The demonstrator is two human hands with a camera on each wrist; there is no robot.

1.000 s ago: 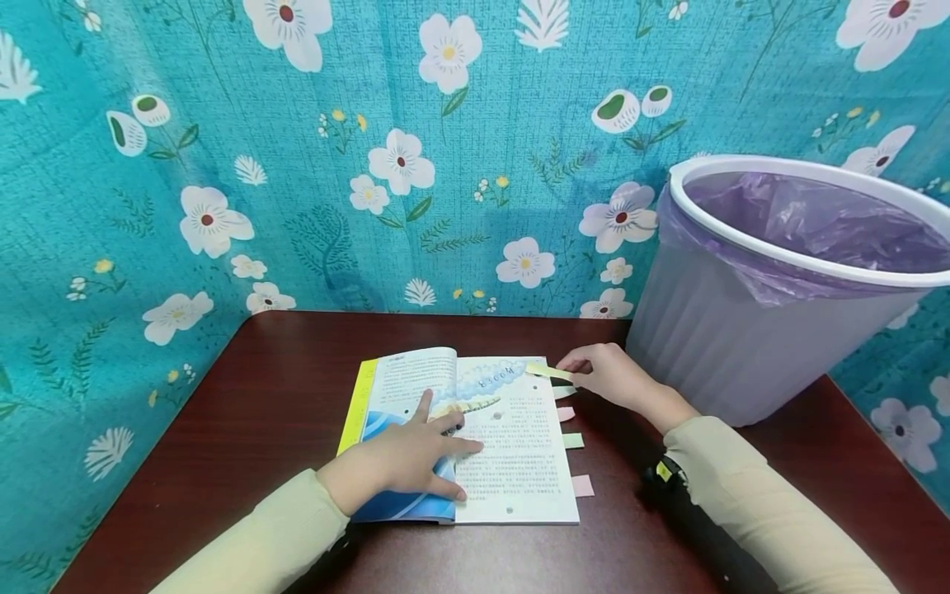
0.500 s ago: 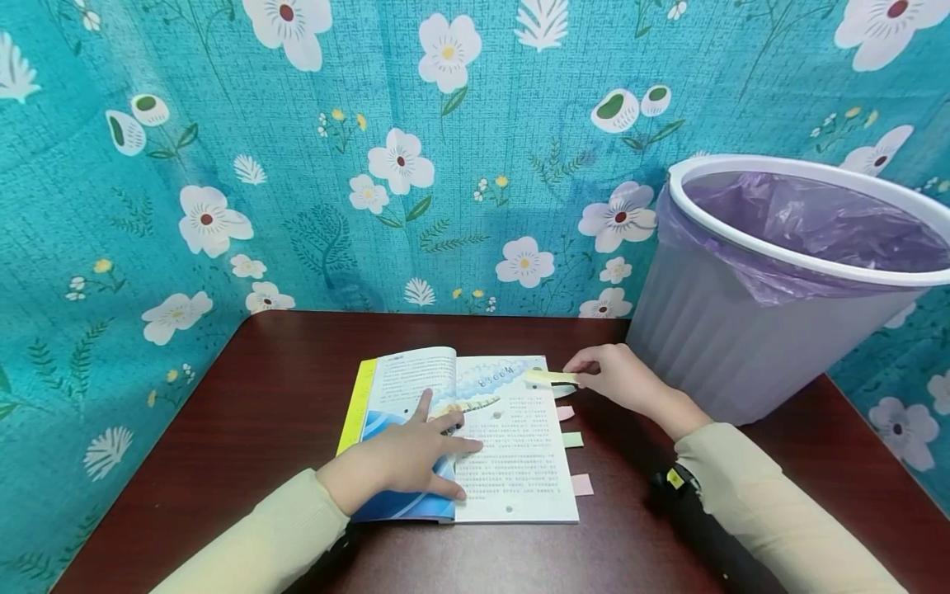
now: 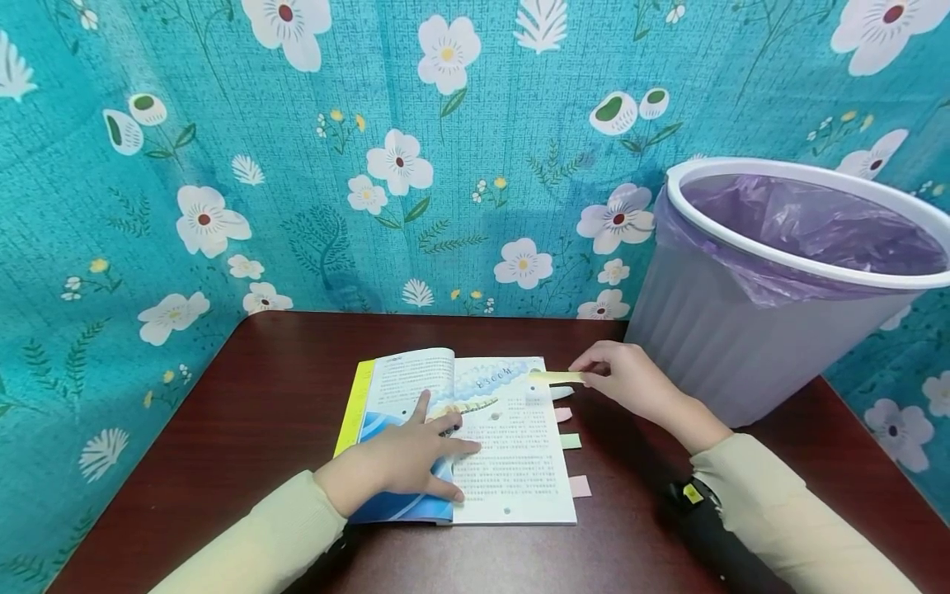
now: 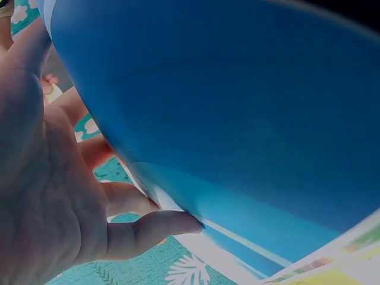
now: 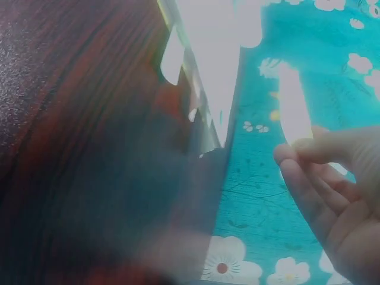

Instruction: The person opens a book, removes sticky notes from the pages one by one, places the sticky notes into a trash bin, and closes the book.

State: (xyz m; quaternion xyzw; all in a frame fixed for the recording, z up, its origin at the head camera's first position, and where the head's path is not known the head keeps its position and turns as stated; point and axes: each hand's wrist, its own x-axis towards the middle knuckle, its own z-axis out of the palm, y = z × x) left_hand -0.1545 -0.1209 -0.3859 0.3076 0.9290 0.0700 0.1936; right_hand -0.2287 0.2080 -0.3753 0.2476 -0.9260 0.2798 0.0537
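An open book (image 3: 512, 474) lies on the dark wooden table. My left hand (image 3: 401, 458) rests on it across the spine with fingers spread; in the left wrist view its fingertips touch the edge by the blue page (image 4: 237, 119). At the book's upper right corner, my right hand (image 3: 631, 386) pinches a yellow sticky tab (image 3: 555, 378) between thumb and index finger. In the right wrist view this tab (image 5: 294, 107) looks washed out and stands up from the fingertips. Below it, a pale tab (image 3: 562, 393), pink tabs (image 3: 580, 487) and a green tab (image 3: 571, 441) stick out from the page edge.
A grey trash bin (image 3: 735, 346) with a purple liner (image 3: 809, 219) stands at the right rear, close behind my right hand. A teal flowered cloth (image 3: 312, 165) hangs along the back and left of the table (image 3: 245, 429).
My right hand has drawn slightly to the right, away from the page, with the yellow sticky tab still pinched. My left hand has stayed put on the book.
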